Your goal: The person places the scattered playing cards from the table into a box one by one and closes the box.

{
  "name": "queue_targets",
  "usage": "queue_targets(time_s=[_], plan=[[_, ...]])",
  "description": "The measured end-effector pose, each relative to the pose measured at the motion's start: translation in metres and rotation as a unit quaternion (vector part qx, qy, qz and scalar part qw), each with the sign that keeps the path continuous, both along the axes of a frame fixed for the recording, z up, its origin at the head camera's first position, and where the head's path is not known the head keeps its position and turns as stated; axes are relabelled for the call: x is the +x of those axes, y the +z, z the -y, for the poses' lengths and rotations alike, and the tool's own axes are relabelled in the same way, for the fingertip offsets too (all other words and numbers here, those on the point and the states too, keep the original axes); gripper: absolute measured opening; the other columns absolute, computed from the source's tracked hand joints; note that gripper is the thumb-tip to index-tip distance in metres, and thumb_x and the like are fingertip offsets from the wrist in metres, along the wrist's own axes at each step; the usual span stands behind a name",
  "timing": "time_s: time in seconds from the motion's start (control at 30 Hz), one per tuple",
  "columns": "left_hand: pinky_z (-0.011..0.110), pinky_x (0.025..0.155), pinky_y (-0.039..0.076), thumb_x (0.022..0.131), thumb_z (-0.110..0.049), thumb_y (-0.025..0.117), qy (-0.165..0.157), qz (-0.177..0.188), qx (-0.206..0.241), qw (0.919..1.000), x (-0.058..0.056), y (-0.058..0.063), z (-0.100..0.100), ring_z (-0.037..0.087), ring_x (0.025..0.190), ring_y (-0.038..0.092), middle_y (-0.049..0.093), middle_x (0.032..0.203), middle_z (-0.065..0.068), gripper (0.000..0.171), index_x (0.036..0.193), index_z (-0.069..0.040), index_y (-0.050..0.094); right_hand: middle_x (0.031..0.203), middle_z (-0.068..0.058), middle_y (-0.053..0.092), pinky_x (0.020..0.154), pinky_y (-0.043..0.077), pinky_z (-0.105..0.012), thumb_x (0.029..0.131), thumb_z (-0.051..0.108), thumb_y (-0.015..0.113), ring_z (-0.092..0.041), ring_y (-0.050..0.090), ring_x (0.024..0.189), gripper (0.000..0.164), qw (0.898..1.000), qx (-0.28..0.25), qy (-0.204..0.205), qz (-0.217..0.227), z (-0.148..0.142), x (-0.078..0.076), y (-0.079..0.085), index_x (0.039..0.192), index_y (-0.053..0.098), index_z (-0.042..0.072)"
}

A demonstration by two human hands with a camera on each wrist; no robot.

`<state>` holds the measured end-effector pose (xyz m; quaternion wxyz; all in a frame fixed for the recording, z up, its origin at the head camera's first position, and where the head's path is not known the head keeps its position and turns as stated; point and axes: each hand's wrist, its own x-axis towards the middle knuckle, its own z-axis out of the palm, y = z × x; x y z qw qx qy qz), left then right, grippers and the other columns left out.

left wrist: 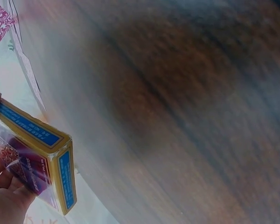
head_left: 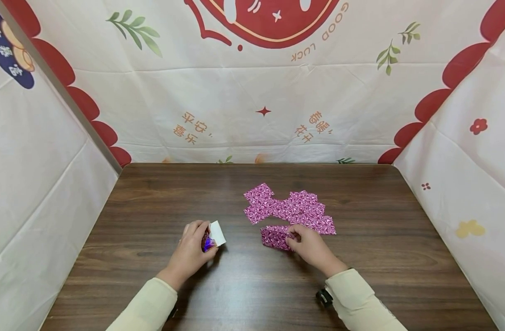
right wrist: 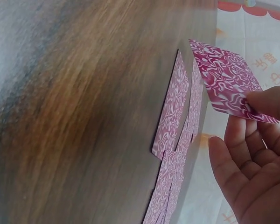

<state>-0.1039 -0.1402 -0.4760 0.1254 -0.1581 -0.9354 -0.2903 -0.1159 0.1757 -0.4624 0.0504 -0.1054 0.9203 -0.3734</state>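
Observation:
My left hand (head_left: 192, 248) grips a small playing card box (left wrist: 30, 156) with yellow edges, blue side panels and a purple face. In the head view a white flap (head_left: 217, 233) stands out at the box's right end. Between thumb and fingers, my right hand (head_left: 312, 248) pinches a playing card (right wrist: 228, 81) with a pink-and-white swirl back, held above the table. Beyond that hand, several playing cards (head_left: 261, 202) with the same back lie face down, overlapping in a loose spread. What is inside the box is hidden.
The dark wood-grain table (head_left: 153, 197) carries the spread cards near its middle. White printed cloth (head_left: 252, 92) hangs at the back and along both sides. A dark band (head_left: 324, 298) shows on the right wrist beside the pale sleeve (head_left: 353, 294).

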Motion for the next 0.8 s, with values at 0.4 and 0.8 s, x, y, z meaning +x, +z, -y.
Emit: queue_targets(time_s=[0.4,0.8], plan=[[0.038,0.085,0.045,0.063,-0.018,0.078,-0.005,-0.007,0.000,1.0000,0.000,0.000,-0.001,0.023,0.103,0.044,0.050,0.111,0.010,0.061,0.116,0.000,0.053,0.070,0.003,0.053,0.057,0.044,-0.023,0.080,0.009,0.063,-0.010,0.047,0.062,0.009,0.999,-0.027,-0.023,-0.017,0.006,0.002,0.008,0.090,0.062,0.008],[0.040,0.084,0.045,0.064,-0.018,0.076,-0.007,-0.007,-0.001,1.0000,0.000,0.002,-0.001,0.023,0.104,0.044,0.050,0.112,0.009,0.060,0.117,-0.001,0.053,0.075,-0.001,0.057,0.059,0.046,-0.023,0.079,0.009,0.064,-0.013,0.051,0.067,0.011,0.995,-0.083,-0.047,-0.013,0.017,0.003,0.024,0.090,0.064,0.007]])
